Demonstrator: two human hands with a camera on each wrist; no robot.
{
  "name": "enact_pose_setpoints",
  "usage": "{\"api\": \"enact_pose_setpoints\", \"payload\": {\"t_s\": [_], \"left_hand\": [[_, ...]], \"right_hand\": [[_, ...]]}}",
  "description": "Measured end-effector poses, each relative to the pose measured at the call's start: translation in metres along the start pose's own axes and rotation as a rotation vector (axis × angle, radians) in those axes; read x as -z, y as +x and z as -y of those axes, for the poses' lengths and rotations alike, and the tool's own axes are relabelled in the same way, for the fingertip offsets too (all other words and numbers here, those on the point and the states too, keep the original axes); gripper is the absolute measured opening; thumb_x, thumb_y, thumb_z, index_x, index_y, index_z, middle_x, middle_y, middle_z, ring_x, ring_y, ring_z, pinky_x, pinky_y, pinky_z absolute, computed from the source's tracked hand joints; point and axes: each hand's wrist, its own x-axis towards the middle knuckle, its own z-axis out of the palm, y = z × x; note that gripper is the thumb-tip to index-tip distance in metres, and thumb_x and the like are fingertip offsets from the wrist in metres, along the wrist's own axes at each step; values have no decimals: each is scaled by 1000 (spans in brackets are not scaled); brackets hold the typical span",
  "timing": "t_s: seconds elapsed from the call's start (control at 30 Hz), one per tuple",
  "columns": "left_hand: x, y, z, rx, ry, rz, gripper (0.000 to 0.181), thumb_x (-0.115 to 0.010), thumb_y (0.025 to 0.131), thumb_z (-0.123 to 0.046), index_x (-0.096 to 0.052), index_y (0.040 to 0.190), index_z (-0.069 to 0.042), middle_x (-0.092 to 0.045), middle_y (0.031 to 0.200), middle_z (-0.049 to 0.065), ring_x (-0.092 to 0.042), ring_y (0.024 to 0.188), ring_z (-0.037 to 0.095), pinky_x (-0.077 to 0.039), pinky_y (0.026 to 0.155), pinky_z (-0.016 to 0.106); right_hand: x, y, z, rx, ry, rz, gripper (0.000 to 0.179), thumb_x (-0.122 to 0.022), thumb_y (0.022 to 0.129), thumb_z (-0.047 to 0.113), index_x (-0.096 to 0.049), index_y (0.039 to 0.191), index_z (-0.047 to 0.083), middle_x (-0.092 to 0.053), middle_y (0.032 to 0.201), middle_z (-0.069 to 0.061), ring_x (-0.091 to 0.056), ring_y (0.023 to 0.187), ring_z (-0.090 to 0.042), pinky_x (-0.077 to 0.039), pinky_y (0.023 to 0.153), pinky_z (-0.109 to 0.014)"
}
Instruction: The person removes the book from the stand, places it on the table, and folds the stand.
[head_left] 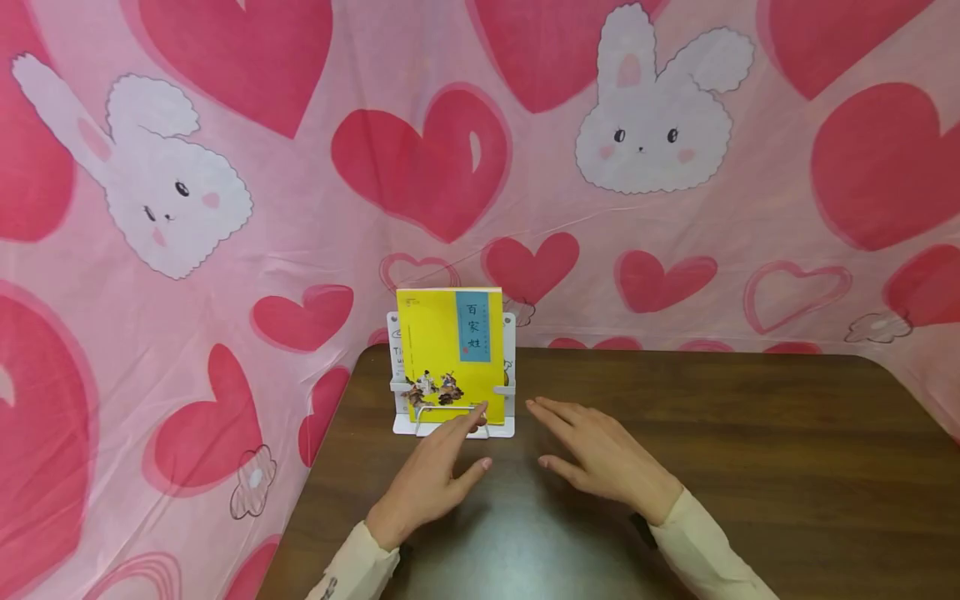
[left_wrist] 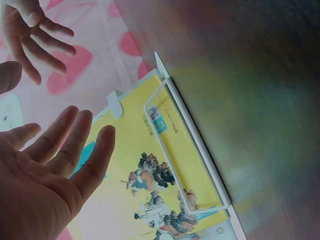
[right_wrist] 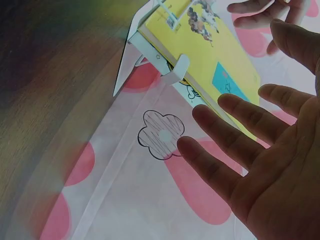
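Observation:
A yellow book with a blue title panel stands upright on a white book stand. Two side clips and a wire bar at the bottom cross the book's front. My left hand is in front of the stand, fingers spread and nearly straight, overlapping the book's lower edge in the head view. To the right of the stand is my right hand, fingers extended toward the left. The right wrist view shows its palm facing the stand, with nothing held. In the left wrist view, the left palm is bare too.
The stand is near the far left corner of a dark brown wooden table. Behind and left of the table hangs a pink cloth with hearts and white rabbits. Light sleeves cover both forearms.

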Motion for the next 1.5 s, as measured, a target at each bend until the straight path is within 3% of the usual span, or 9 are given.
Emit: {"api": "enact_pose_setpoints", "payload": {"t_s": [0.2,0.53,1.0,1.33,1.5], "left_hand": [[1,1,4,34,-51,-10,81,-75,96,-32,-30,163,-40,-62,148,-2,-61,134,19,-50,113,52],[3,5,15,63,-117,-71,75,-77,95,-24,-40,160,-20,-68,142,3,-65,128,19,-57,104,46],[11,11,29,123,-207,-135,71,-77,94,-17,-44,158,-19,-69,139,3,-66,124,21,-60,99,47],[21,10,43,122,-205,-273,62,-76,94,-11,-52,151,-10,-69,132,13,-69,119,28,-61,95,49],[26,13,51,141,-203,-317,59,-75,95,-11,-53,149,-8,-69,130,15,-70,118,31,-61,94,52]], "right_hand": [[-1,5,0,-5,18,-20,80,-80,90,44,-45,159,21,-59,153,-7,-63,134,-29,-53,108,-57],[-6,14,-2,37,18,-96,78,-82,88,38,-49,156,17,-63,148,-8,-67,127,-28,-57,103,-52],[-6,24,-2,-10,72,-82,79,-82,89,36,-47,157,17,-63,148,-7,-67,125,-27,-58,101,-51],[-9,29,0,-21,119,-90,78,-81,89,37,-47,157,17,-63,149,-6,-68,126,-27,-58,101,-51],[-11,34,0,-3,148,-132,77,-82,89,35,-49,156,15,-64,148,-6,-70,123,-25,-60,99,-48]]}}
